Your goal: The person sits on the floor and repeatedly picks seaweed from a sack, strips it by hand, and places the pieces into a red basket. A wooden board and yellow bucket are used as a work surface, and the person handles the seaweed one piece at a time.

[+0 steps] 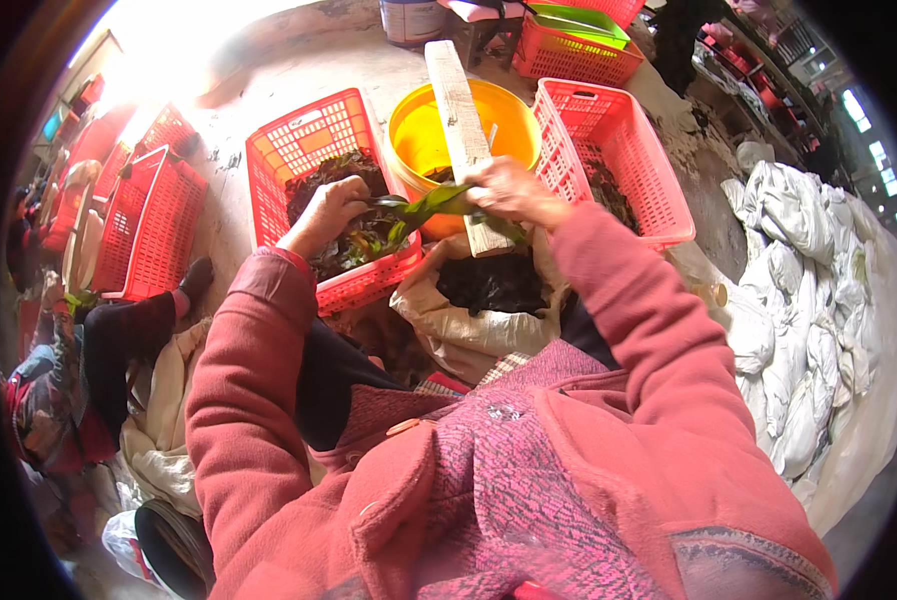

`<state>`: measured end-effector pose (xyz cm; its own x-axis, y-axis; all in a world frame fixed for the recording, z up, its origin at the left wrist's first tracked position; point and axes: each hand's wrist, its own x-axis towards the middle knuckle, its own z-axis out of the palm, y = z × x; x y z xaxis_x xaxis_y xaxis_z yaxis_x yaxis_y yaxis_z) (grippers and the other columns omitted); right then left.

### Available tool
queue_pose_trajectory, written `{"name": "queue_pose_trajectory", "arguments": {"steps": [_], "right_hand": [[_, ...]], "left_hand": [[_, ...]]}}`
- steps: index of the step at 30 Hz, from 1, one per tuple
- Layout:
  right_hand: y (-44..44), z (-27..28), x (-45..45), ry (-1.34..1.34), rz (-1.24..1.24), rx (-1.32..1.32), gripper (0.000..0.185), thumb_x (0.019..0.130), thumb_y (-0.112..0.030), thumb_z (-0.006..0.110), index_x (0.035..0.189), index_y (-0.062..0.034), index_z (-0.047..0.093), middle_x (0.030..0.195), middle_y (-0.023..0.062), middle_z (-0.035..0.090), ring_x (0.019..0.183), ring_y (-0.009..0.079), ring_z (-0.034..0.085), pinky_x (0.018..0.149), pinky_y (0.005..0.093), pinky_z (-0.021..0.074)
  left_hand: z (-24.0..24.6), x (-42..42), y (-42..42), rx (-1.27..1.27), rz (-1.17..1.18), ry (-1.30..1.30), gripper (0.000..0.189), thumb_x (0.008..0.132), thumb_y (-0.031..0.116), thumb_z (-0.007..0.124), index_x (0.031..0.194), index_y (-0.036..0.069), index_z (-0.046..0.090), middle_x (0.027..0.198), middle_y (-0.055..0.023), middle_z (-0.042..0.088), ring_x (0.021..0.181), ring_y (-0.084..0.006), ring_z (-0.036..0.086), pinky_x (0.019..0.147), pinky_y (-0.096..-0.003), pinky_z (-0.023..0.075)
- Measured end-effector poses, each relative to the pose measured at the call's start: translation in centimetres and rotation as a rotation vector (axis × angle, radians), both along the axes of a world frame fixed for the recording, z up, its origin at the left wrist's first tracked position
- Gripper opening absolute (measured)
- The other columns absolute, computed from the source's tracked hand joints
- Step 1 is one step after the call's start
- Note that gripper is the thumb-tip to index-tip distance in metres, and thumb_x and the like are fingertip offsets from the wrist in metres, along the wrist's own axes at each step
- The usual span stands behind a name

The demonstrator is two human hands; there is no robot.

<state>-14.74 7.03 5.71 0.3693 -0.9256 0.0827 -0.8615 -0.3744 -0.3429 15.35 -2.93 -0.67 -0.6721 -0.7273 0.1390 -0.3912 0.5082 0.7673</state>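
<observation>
My left hand (330, 214) pinches one end of a long green leafy frond (429, 208), above the left red plastic crate. The frond's other part is in my right hand (512, 191), beside a pale wooden board (459, 120). That board lies across a yellow bucket (411, 135) and reaches over an open woven sack (448, 330) of dark leafy material (493, 285). Dark and green fronds (343, 180) lie in the left red crate (313, 135). The right red crate (643, 150) holds some dark fronds (606, 187).
White sacks (801, 315) are piled at the right. A red crate with a green tray (579, 26) and a white bucket (412, 21) stand at the back. At the left a person (50, 390) sits near more red crates (144, 232).
</observation>
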Motion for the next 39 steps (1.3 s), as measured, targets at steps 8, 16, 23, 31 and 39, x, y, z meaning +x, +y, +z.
{"name": "queue_pose_trajectory", "arguments": {"steps": [8, 16, 23, 31, 39], "right_hand": [[6.2, 16.6, -8.2, -0.786, -0.275, -0.147, 0.021, 0.093, -0.014, 0.060, 0.107, -0.0023, 0.070, 0.087, 0.0022, 0.072, 0.070, 0.0057, 0.062, 0.055, 0.0213, 0.0453], [5.1, 26.4, -19.6, -1.301, -0.388, -0.430, 0.023, 0.085, -0.008, 0.074, 0.107, -0.0048, 0.070, 0.097, 0.0035, 0.072, 0.081, 0.0109, 0.067, 0.066, 0.0201, 0.0498], [5.7, 26.1, -19.2, -1.255, -0.313, -0.453, 0.021, 0.088, -0.007, 0.070, 0.109, -0.0051, 0.071, 0.099, 0.0020, 0.072, 0.083, 0.0099, 0.067, 0.069, 0.0213, 0.0501], [5.8, 28.9, -20.6, -1.247, -0.334, -0.416, 0.022, 0.088, -0.007, 0.070, 0.109, -0.0048, 0.069, 0.099, 0.0039, 0.072, 0.082, 0.0125, 0.067, 0.069, 0.0228, 0.0508], [7.3, 32.1, -22.1, -1.363, -0.381, -0.644, 0.019, 0.086, -0.003, 0.072, 0.104, -0.0051, 0.069, 0.097, 0.0044, 0.071, 0.075, 0.0129, 0.065, 0.054, 0.0216, 0.0478]], "left_hand": [[-5.5, 7.7, -5.0, -0.403, 0.153, -1.059, 0.019, 0.085, 0.022, 0.063, 0.100, 0.014, 0.071, 0.097, -0.0125, 0.071, 0.096, -0.0302, 0.069, 0.077, -0.0440, 0.0544], [-5.7, 8.5, -4.0, -0.229, 0.026, -1.467, 0.030, 0.086, 0.033, 0.065, 0.108, 0.015, 0.072, 0.113, -0.0113, 0.070, 0.107, -0.0262, 0.067, 0.079, -0.0444, 0.0553], [-3.8, -3.8, -0.6, 0.232, -0.136, -0.072, 0.078, 0.082, 0.012, 0.070, 0.150, 0.010, 0.032, 0.128, -0.0115, 0.056, 0.117, -0.0205, 0.054, 0.101, -0.0328, 0.0428], [-4.1, -7.0, -0.3, -0.001, -0.143, -0.095, 0.037, 0.085, 0.003, 0.065, 0.121, 0.005, 0.065, 0.089, -0.0140, 0.071, 0.082, -0.0165, 0.068, 0.075, -0.0324, 0.0539], [-8.1, 7.2, -5.8, -0.247, 0.201, -1.145, 0.024, 0.092, 0.018, 0.053, 0.106, 0.012, 0.072, 0.111, -0.0129, 0.069, 0.103, -0.0313, 0.068, 0.082, -0.0458, 0.0567]]}}
